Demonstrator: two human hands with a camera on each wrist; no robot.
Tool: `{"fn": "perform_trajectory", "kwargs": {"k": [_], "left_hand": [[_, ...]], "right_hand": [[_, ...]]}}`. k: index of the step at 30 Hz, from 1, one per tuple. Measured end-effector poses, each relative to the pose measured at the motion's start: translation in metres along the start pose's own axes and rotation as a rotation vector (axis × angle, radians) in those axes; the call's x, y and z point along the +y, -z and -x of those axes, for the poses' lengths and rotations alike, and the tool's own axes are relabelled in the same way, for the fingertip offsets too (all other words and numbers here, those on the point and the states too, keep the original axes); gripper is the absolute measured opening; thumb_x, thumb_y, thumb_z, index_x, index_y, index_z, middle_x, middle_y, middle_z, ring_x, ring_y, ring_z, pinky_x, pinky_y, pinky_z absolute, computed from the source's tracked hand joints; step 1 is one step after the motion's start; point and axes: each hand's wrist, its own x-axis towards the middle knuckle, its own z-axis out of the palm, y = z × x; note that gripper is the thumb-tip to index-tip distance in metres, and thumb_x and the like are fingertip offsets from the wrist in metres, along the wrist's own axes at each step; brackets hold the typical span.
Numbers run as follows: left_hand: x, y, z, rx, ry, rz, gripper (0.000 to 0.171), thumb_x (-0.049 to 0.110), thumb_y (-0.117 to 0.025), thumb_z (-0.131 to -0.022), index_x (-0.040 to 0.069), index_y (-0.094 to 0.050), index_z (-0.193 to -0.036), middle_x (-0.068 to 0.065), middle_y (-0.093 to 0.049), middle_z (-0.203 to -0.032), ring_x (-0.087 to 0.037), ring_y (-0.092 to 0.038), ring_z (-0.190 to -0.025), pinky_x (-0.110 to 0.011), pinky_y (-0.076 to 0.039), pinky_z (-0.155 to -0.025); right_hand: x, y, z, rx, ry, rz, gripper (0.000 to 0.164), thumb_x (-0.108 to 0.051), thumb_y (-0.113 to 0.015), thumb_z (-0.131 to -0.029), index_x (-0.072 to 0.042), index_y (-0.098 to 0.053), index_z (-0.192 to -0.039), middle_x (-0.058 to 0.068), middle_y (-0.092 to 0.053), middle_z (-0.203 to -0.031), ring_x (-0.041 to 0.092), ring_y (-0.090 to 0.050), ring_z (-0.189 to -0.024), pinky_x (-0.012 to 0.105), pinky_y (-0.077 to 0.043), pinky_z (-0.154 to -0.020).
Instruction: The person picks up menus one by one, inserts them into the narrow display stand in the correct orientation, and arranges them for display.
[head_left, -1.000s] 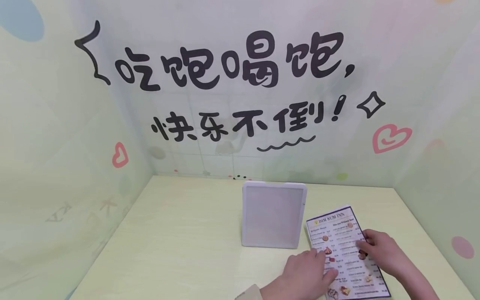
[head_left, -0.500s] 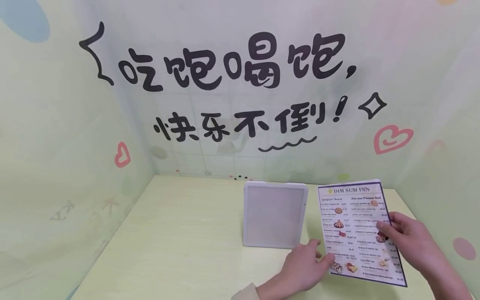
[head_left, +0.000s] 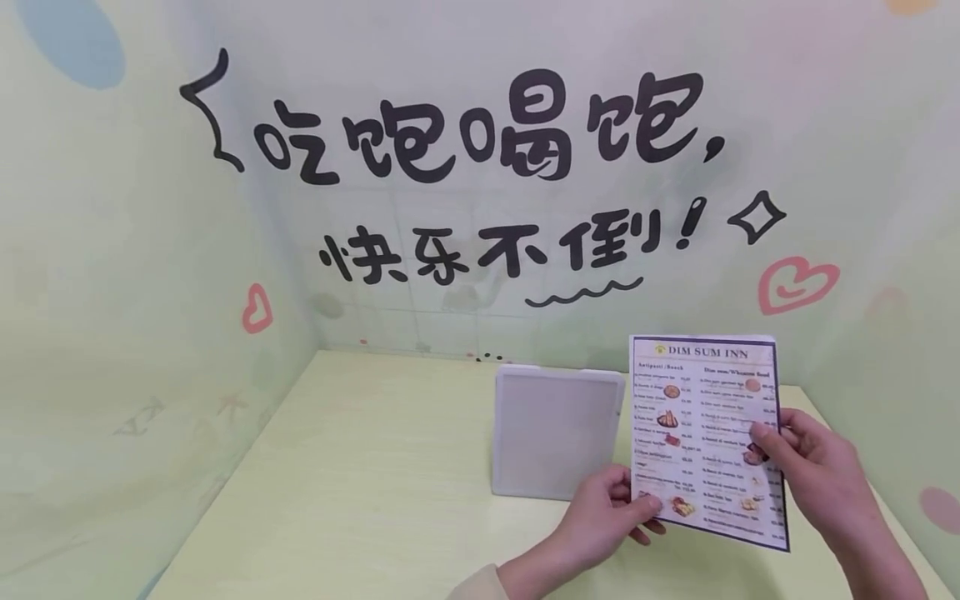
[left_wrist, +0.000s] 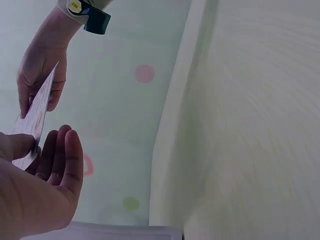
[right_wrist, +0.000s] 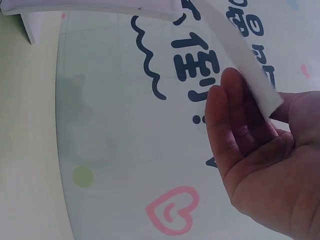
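Observation:
A printed menu sheet [head_left: 705, 442] headed "DIM SUM INN" is held up above the table, its printed face towards me. My right hand [head_left: 821, 467] pinches its right edge, thumb on the front and fingers behind. At the lower left corner my left hand [head_left: 603, 517] pinches the sheet between thumb and fingers. The left wrist view shows the menu [left_wrist: 37, 117] nearly edge-on between both hands. In the right wrist view the sheet's pale back [right_wrist: 245, 60] lies against the fingers. Just left of the menu, a white-framed panel [head_left: 555, 433] stands upright on the table.
The pale wood-look table [head_left: 337, 467] runs back to a printed backdrop [head_left: 450, 333] with large black Chinese lettering. Side walls [head_left: 112, 333] close it in at left and right. The panel's lower right part is behind my left hand.
The menu has been lifted off the table and turned more upright. My left hand came away from it, then took hold of its lower left corner. The panel stays where it was.

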Motion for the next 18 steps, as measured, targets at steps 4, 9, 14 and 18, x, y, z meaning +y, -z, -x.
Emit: {"fn": "perform_trajectory", "kwargs": {"k": [4, 9, 14, 18], "left_hand": [[0.008, 0.013, -0.002, 0.013, -0.064, -0.003, 0.01, 0.002, -0.066, -0.097, -0.006, -0.065, -0.104, -0.004, -0.073, -0.09, -0.011, -0.072, -0.075, -0.022, -0.059, -0.063], [0.022, 0.027, -0.003, 0.097, -0.202, -0.057, 0.013, 0.003, -0.068, -0.097, -0.008, -0.067, -0.102, -0.013, -0.075, -0.09, -0.009, -0.069, -0.07, -0.023, -0.059, -0.063], [0.041, 0.043, -0.003, 0.194, -0.342, -0.157, 0.014, 0.006, -0.07, -0.097, -0.006, -0.072, -0.103, -0.018, -0.075, -0.092, -0.02, -0.069, -0.071, -0.024, -0.06, -0.065], [0.057, 0.058, -0.006, 0.232, -0.376, -0.203, 0.015, 0.008, -0.069, -0.098, -0.005, -0.072, -0.104, -0.017, -0.074, -0.09, -0.018, -0.068, -0.071, -0.023, -0.059, -0.065]], "right_hand": [[0.001, -0.003, -0.001, -0.03, 0.02, -0.089, 0.011, -0.012, -0.058, -0.106, -0.01, -0.065, -0.114, -0.004, -0.074, -0.081, 0.01, -0.07, -0.071, 0.021, -0.057, -0.062], [0.006, -0.006, -0.003, -0.109, 0.111, -0.231, 0.032, -0.002, -0.055, -0.105, -0.031, -0.068, -0.113, -0.003, -0.078, -0.091, 0.014, -0.075, -0.077, 0.022, -0.059, -0.068], [0.009, -0.013, -0.004, -0.211, 0.216, -0.326, 0.034, 0.005, -0.05, -0.105, -0.019, -0.07, -0.119, 0.001, -0.078, -0.101, 0.02, -0.074, -0.078, 0.026, -0.06, -0.071], [0.007, -0.021, -0.006, -0.267, 0.24, -0.383, 0.03, 0.006, -0.05, -0.104, -0.01, -0.07, -0.119, 0.004, -0.077, -0.103, 0.021, -0.073, -0.079, 0.028, -0.061, -0.073]]}}
